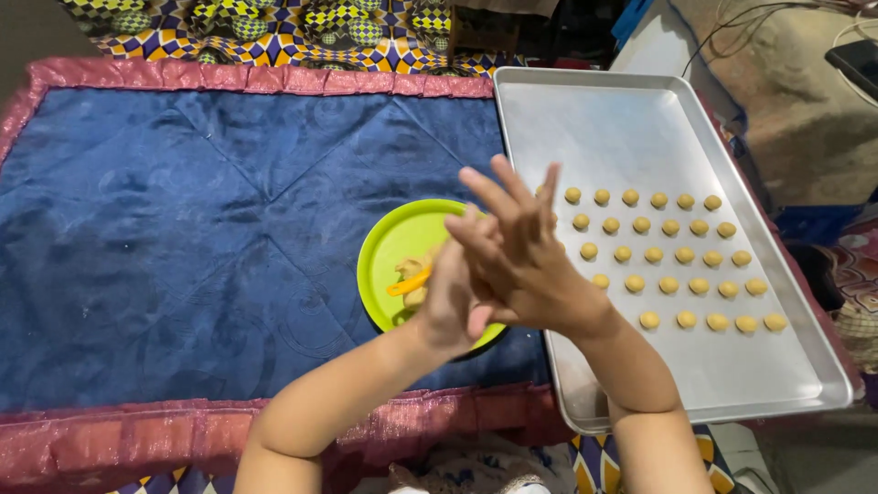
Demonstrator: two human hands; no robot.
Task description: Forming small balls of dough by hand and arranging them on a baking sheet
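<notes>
A dark blue quilted mat [183, 229] edged with a shiny pink border [256, 78] is spread over most of the view. Beyond its far edge, a cloth [274, 27] patterned in yellow, blue and white geometric shapes is seen. At the upper right, a beige cushioned surface [786, 110] is crossed by thin cables [732, 27]. The scene is lit evenly from above.

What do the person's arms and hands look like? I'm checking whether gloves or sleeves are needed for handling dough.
Both forearms are bare, no sleeves in view. The left hand and right hand wear no gloves, and no rings, watch or bracelets show.
</notes>
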